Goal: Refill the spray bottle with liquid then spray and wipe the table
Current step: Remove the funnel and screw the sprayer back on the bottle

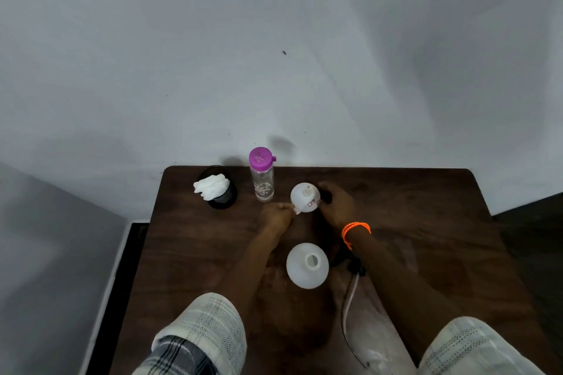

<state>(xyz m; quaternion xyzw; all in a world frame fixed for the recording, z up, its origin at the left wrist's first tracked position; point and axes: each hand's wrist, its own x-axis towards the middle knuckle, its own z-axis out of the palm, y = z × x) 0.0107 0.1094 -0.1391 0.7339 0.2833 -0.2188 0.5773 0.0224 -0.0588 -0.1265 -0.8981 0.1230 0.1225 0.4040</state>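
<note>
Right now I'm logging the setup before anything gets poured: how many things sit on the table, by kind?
White plastic bottles, tops off: 2 (far one, near one)
Clear bottle with purple cap: 1
Black cup holding white cloth: 1
Black spray head with tube: 1
Total: 5

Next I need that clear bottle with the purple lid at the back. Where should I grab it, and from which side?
Grip the clear bottle round its straight transparent body, below the purple lid. It stands upright and is slim, so fingers should wrap it easily. Come from the near side with the left hand, which is closest; the black cup of tissues crowds its left and the white funnel its right.
</note>
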